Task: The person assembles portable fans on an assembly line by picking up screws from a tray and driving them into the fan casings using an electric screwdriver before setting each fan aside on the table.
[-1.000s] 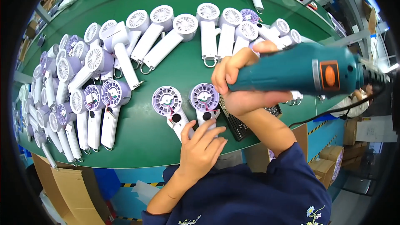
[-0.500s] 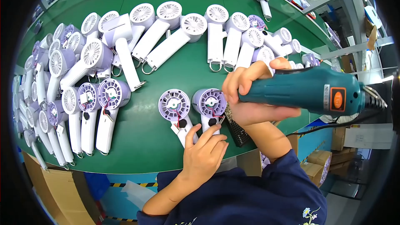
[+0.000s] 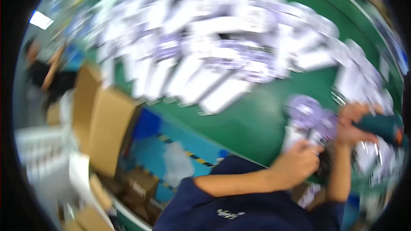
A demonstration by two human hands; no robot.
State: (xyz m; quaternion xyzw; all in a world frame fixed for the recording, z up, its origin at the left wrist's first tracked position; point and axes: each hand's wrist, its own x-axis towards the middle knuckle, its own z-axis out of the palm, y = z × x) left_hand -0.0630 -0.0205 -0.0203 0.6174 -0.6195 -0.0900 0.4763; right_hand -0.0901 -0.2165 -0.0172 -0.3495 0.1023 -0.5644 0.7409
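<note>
Motion blurs much of the view. Low on the right, my left hand (image 3: 296, 166) is closed at the white handle of an open-headed handheld fan (image 3: 329, 125). Just left of it lies another handheld fan (image 3: 303, 110) with a purple head; the two overlap in the blur. My right hand (image 3: 352, 124) is wrapped round a teal electric screwdriver (image 3: 377, 127), lifted to the right of both fans. The screwdriver's tip cannot be made out.
A wide band of white and purple fans (image 3: 214, 25) covers the far part of the green table (image 3: 244, 122). Cardboard boxes (image 3: 112, 124) stand past its left edge, above a blue floor (image 3: 162, 177) with striped tape. Another person (image 3: 43, 70) is at the far left.
The view has swung left, so the table and both hands now appear farther right, and boxes and a person show at left. The right hand still holds the screwdriver.
</note>
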